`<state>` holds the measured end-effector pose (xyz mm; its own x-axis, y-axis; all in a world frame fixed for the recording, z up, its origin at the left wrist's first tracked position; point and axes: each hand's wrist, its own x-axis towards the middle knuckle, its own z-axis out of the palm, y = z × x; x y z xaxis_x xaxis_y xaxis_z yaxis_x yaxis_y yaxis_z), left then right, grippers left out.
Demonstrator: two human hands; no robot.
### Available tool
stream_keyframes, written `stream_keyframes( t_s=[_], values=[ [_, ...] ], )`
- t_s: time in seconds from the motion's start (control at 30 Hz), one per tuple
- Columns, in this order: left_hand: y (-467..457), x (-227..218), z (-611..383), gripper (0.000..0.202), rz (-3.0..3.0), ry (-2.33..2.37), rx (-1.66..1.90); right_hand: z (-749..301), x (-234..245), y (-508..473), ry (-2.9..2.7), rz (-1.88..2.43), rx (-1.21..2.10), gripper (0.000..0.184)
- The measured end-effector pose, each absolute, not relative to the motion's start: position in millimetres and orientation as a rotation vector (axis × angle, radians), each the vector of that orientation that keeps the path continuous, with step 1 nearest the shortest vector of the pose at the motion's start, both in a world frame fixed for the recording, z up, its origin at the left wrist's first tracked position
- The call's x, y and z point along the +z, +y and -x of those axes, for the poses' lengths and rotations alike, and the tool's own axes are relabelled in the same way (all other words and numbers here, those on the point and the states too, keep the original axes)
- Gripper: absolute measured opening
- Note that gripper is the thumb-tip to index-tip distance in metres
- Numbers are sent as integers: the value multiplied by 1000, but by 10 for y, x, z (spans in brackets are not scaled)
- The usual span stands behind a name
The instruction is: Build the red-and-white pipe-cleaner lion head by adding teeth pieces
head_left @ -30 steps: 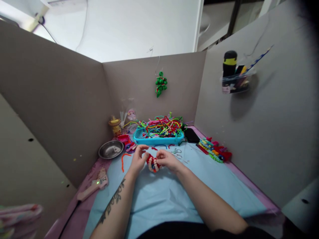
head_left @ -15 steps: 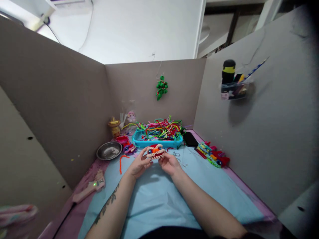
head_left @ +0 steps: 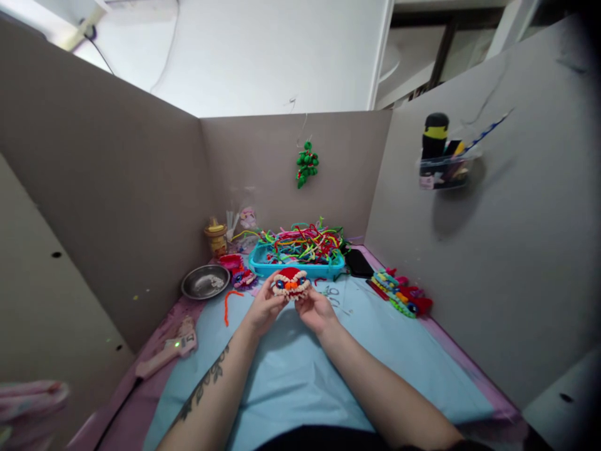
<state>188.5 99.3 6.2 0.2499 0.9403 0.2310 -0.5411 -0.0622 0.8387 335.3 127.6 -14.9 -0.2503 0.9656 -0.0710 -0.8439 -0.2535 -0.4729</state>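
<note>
A small red, white and orange pipe-cleaner figure (head_left: 292,283) is held up above the light blue mat (head_left: 300,369). My left hand (head_left: 263,307) grips its left side with curled fingers. My right hand (head_left: 317,308) pinches its right side from below. Behind the figure stands a turquoise tray (head_left: 263,268) heaped with coloured pipe cleaners. A loose orange pipe cleaner (head_left: 228,304) lies on the mat left of my left hand.
A steel bowl (head_left: 205,281) sits at the back left, a pink glue gun (head_left: 166,354) lies at the left edge. Finished colourful pieces (head_left: 401,294) and a black phone (head_left: 359,263) lie at the right. Grey partitions surround the desk; a green ornament (head_left: 306,164) hangs on the back one.
Both hands lifted the figure off the mat and turned it so its face points toward me; it now sits slightly higher in front of the tray.
</note>
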Motion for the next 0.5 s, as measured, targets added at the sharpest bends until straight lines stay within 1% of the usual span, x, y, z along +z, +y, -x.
stream_keyframes(
  t_s=[0.17,0.37,0.5],
  values=[
    [1003,32,-1900,71,-1003,488,1291,-3335,-187,1299,-288,395,1807,17],
    [983,52,-1915,67,-1033,471,1282,-3358,-246,1339,-397,396,1773,20],
    [986,45,-1918,76,-1060,443,1289,-3363,-240,1339,-363,372,1784,22]
  ],
)
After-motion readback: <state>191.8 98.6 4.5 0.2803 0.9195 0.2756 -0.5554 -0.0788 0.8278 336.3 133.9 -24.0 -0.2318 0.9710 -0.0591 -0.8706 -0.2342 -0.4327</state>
